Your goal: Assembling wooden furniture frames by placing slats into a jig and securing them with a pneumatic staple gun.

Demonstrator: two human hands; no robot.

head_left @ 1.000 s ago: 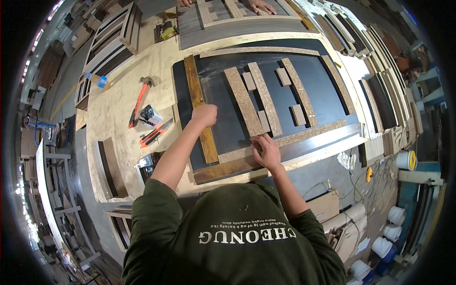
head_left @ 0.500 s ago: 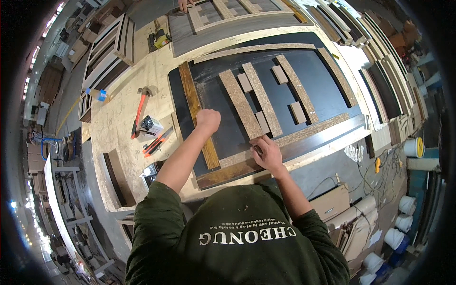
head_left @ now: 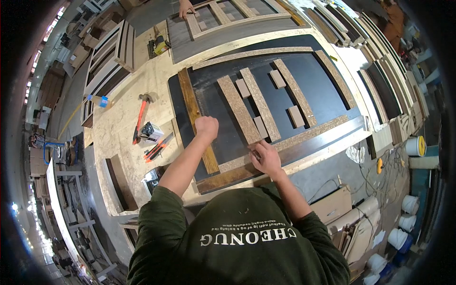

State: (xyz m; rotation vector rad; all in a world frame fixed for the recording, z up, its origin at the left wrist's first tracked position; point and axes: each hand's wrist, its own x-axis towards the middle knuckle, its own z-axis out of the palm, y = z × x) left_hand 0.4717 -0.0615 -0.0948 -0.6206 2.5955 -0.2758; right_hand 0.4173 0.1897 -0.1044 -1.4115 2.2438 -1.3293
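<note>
Fingers of the left hand [head_left: 207, 127]: curled up tight over the edge of the dark brown wood strip [head_left: 188, 97]; from my screen I cannot tell if they hold anything.
Fingers of the right hand [head_left: 266, 159]: bent, with the tips by the near end of the long speckled board [head_left: 239, 110]; I cannot tell if they pinch it.
Long speckled board: I see it flat on the black panel [head_left: 213, 97], slanting a bit.
Small blocks [head_left: 277, 79]: four; two sit between the long board and the second board [head_left: 260, 104], two just left of the third board [head_left: 294, 92].
Table [head_left: 118, 118]: left of the panel I see a hammer [head_left: 141, 118] with a red-orange handle, a small box [head_left: 151, 132] and a bottle [head_left: 98, 100].
Co-worker's hand [head_left: 185, 8]: at the corner of a pale wood frame [head_left: 220, 13].
</note>
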